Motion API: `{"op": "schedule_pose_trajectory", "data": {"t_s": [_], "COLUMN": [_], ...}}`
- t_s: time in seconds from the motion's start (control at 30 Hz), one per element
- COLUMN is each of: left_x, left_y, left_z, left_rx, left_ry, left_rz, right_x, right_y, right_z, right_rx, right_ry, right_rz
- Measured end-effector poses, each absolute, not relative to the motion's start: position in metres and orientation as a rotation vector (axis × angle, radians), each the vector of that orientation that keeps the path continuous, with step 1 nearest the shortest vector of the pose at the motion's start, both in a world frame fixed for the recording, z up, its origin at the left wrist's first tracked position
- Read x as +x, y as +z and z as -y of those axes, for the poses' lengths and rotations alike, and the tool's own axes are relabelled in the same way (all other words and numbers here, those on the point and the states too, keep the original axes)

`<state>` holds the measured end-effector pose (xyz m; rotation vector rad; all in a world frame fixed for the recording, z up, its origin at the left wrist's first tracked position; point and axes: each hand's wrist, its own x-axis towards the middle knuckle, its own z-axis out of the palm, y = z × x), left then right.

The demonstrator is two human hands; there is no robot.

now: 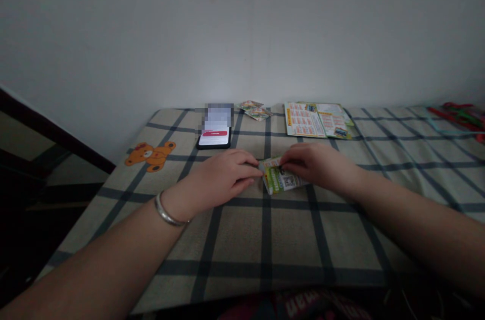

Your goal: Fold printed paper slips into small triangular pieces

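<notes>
A small folded leaflet, printed green and white with a QR code, lies on the checked tablecloth in front of me. Its upper right part is pinched between the thumb and fingers of my right hand, which covers that corner. From the other side, my left hand grips the left edge with its fingertips; a silver bangle is on that wrist. Just beyond the hands is a phone with a lit screen, partly pixelated. Two small printed packets overlap to the right of the phone.
Printed leaflets lie against the wall at the back right. An orange bear cutout is near the left edge of the tablecloth. Red and green items sit at the far right, beside a pale blue edge.
</notes>
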<state>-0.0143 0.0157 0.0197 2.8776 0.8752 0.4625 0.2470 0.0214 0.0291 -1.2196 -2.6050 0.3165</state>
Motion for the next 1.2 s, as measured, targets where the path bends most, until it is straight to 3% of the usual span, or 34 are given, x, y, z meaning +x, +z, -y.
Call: {"op": "schedule_pose_trajectory", "data": {"t_s": [0.3, 1.2], "left_x": [-0.012, -0.008], "left_y": [0.017, 0.010], "left_z": [-0.016, -0.013], "left_rx": [2.857, 2.916], "left_ry": [0.484, 0.437], "left_rz": [-0.886, -1.007], "right_x": [0.231, 0.227], "right_y": [0.021, 0.010], "right_z": [-0.029, -0.035], "right_rx": [-1.235, -1.214], "right_ry": [-0.053, -0.035], "right_rz": [2.631, 2.530]}}
